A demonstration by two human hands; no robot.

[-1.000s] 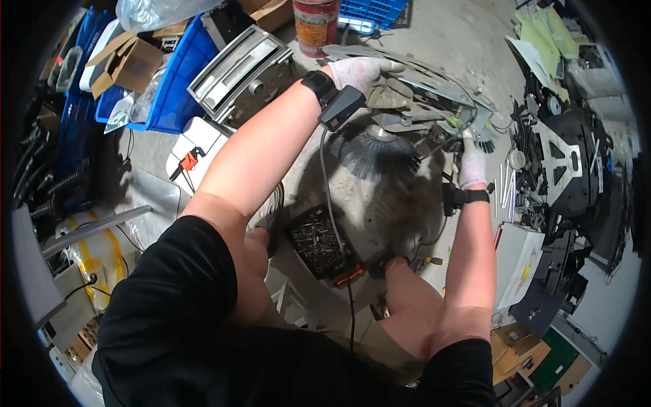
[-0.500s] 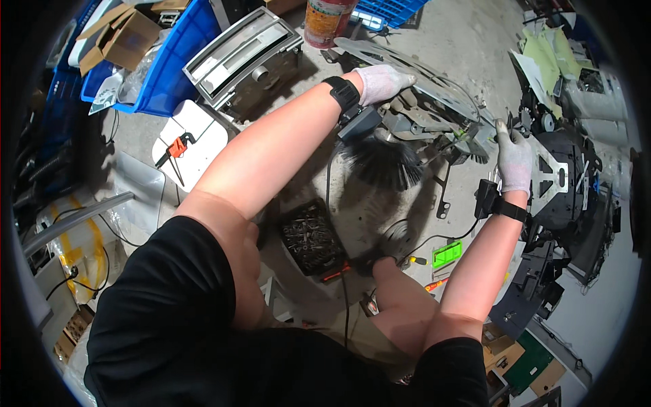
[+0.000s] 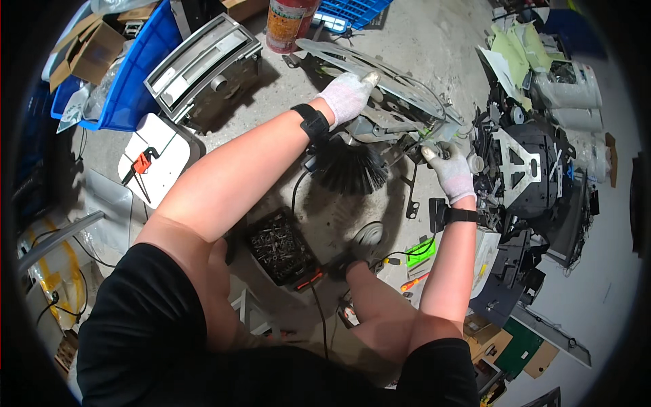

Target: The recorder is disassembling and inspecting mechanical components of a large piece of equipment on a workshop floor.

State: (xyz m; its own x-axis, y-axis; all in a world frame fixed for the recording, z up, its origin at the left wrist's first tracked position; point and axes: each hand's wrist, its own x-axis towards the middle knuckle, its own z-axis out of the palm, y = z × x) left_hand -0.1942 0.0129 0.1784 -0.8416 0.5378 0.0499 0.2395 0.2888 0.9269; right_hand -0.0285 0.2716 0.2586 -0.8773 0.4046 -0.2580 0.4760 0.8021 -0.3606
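A grey metal-and-plastic machine assembly (image 3: pixel 397 85) with a long flat panel, loose cables and a black bristle brush (image 3: pixel 350 167) beneath it is tilted above the concrete floor. My left hand (image 3: pixel 349 95), in a white work glove, closes over its near side, thumb on top. At the assembly's right end, close to a small green part, my right hand (image 3: pixel 451 171) has its gloved fingers curled around the end; the exact part under them is partly hidden. Black straps with small boxes sit on both my wrists.
Near my feet lie a black tray of screws (image 3: pixel 281 245), a green case (image 3: pixel 420 252) and a red-orange screwdriver (image 3: pixel 414 281). To the left stand a grey metal housing (image 3: pixel 207 71), a white panel (image 3: pixel 159 152) and a blue bin (image 3: pixel 139 81). Black parts (image 3: pixel 536 159) crowd the right.
My right hand has come nearer and to the left, from the panel's right tip to the assembly's lower end. My left hand still grips the near side. The whole view has shifted.
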